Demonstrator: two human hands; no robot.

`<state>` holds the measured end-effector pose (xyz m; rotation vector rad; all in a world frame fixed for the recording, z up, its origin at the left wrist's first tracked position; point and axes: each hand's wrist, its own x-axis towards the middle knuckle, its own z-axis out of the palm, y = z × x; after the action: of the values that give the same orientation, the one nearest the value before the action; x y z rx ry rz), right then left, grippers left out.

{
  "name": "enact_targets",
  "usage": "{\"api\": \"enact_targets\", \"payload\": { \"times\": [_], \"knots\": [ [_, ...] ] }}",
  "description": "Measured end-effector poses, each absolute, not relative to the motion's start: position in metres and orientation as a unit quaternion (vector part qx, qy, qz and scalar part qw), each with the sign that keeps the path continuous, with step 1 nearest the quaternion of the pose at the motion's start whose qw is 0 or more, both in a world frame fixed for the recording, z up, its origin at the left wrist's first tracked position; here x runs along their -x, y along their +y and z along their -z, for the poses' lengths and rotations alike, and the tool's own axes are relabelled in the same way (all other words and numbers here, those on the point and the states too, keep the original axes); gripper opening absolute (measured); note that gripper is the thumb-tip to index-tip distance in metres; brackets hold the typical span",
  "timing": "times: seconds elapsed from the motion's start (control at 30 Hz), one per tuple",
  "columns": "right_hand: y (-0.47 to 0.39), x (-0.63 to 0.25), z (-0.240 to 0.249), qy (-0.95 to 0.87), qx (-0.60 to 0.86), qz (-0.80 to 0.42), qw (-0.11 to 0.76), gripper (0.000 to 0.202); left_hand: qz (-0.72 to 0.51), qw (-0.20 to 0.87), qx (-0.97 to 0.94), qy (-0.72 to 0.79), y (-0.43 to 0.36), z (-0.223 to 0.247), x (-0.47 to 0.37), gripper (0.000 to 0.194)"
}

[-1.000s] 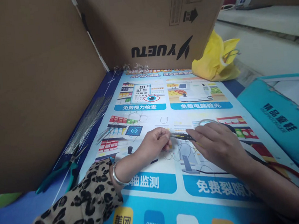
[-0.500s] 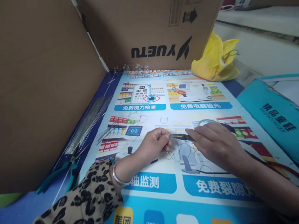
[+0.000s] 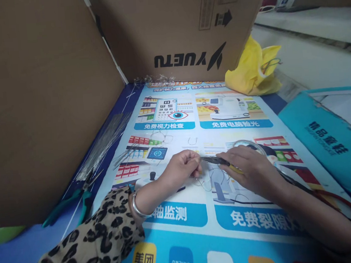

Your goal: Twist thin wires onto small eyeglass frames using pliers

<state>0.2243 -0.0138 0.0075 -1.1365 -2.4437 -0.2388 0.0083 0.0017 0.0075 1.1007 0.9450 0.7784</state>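
Note:
My left hand (image 3: 185, 165) is pinched closed over the middle of the printed poster (image 3: 176, 141); thin wire shows beneath its fingertips. My right hand (image 3: 252, 167) is wrapped round pliers (image 3: 217, 160) with dark jaws and a yellow handle. The jaw tips meet the left fingertips, and what they grip there is too small to make out. Thin bent wires (image 3: 203, 183) lie on the poster below the hands. Farther back rest a small wire hook (image 3: 192, 141) and some wire loops (image 3: 162, 137).
Teal-handled pliers (image 3: 84, 198) and a bundle of straight wires (image 3: 102, 144) lie at left. Cardboard (image 3: 184, 27) stands behind and at left. A yellow bag (image 3: 252, 72) sits back right, with a teal box (image 3: 328, 141) at right. Curled wires (image 3: 155, 81) lie by the cardboard.
My right hand has turned slightly around the pliers, and their yellow handle now shows. The left hand has stayed in place.

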Motion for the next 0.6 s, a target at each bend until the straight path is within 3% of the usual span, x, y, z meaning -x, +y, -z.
{"api": "enact_targets", "payload": {
  "times": [0.6],
  "knots": [
    [-0.014,-0.227,-0.022,-0.901,0.35,0.194,0.168,0.023,-0.327,0.662,-0.52,0.429,0.004,-0.005,-0.006,0.019]
  ]
}}
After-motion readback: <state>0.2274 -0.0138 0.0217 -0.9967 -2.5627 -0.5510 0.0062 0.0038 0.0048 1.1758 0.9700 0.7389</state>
